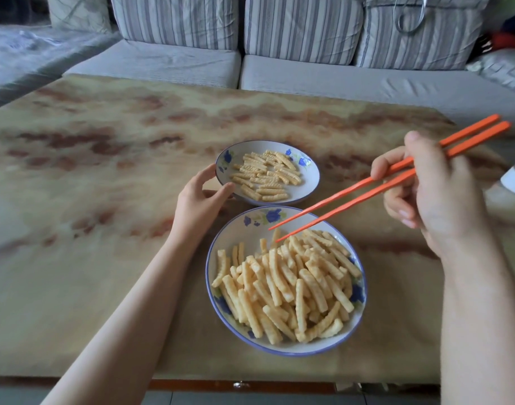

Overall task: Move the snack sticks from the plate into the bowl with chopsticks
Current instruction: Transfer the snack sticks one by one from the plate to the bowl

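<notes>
Left hand (202, 197) grips the left rim of the plate (311, 182), thumb and fingers curled round it. Right hand (425, 200) holds the orange chopsticks (367, 185), tips slightly parted over the far side of the bowl (250, 238). No stick shows between the tips; whether the lower tip touches the heap cannot be told.

Progress, as judged: well advanced, not finished. The bowl sits towards the table's (104, 200) near edge and carries a deep, tangled heap (294, 287). The plate lies just behind it, towards the far edge, rims close together. A thin, loose layer of snack sticks (265, 176) remains there, with bare plate showing on the right side. The present step appears to be a drop just made or a return for the next pick.

Condition: sticks are short, pale yellow, ridged, dry-looking and apparently unbroken.
</notes>
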`<action>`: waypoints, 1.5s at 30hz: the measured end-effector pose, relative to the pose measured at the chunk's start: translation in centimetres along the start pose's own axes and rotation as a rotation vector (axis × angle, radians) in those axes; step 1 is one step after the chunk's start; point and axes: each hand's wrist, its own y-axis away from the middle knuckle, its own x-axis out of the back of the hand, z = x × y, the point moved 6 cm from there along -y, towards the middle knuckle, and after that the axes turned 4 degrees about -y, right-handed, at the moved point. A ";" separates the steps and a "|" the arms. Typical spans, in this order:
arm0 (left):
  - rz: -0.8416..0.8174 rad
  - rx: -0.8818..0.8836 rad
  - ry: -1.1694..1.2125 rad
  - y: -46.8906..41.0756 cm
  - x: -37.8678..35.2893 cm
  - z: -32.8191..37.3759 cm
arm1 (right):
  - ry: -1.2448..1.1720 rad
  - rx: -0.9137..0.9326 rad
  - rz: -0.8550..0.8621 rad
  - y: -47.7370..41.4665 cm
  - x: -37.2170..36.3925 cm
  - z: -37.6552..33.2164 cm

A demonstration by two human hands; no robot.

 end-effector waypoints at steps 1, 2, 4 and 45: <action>-0.001 0.000 0.001 0.0 0.0 0.0 | -0.009 -0.001 0.013 0.0 0.2 0.0; -0.002 0.004 0.005 0.0 0.0 0.0 | -0.026 -0.002 0.032 0.0 0.5 -0.1; -0.004 0.008 0.009 0.0 0.0 -0.1 | -0.060 -0.001 0.063 0.0 1.1 -0.2; -0.005 0.014 0.021 -0.1 0.0 -0.3 | -0.115 -0.009 0.378 -0.8 1.0 3.2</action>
